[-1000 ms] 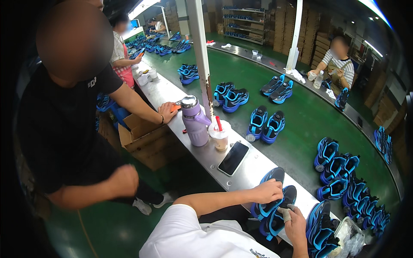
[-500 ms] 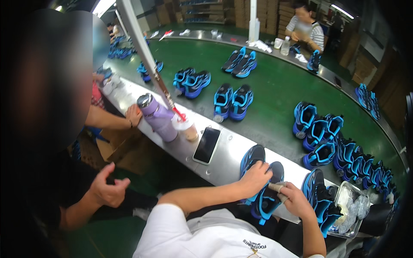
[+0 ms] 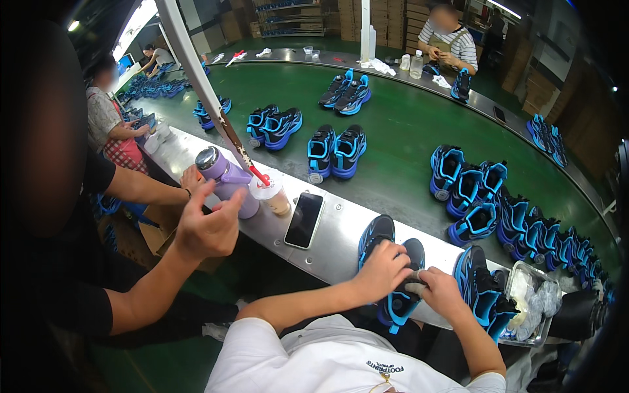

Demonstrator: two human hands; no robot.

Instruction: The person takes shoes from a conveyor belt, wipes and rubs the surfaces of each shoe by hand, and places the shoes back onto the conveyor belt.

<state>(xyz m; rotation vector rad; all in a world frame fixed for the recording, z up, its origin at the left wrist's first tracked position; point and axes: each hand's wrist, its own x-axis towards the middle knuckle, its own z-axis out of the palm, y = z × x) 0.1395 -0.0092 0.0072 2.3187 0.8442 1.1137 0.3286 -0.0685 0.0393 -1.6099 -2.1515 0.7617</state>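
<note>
Left hand (image 3: 383,267) and right hand (image 3: 440,288) are curled in narrow over a black-and-blue sneaker (image 3: 400,304) at the metal tabletop's (image 3: 347,226) near edge, can't tell what they're pinching. Probably light and soft on top, so I'd grab the stiffer heel (image 3: 394,321). Past that, green belt (image 3: 393,170), then stacked cartons (image 3: 348,26).

Wearer's hands (image 3: 383,267): qty 2. Shoes (image 3: 376,232) at same: 2. Belt (image 3: 393,164) ctr.: 3 prs. clear of post. Posts (image 3: 188,56): 2. Flask (image 3: 237,188): 1. Drink (image 3: 280,204): 1. Near-ledge phone (image 3: 304,221): 1. Tray (image 3: 538,340): 1. Co-wkrs. (image 3: 452,47): min. 4. R-end shoes (image 3: 473,223): overlapped, uncountable.
</note>
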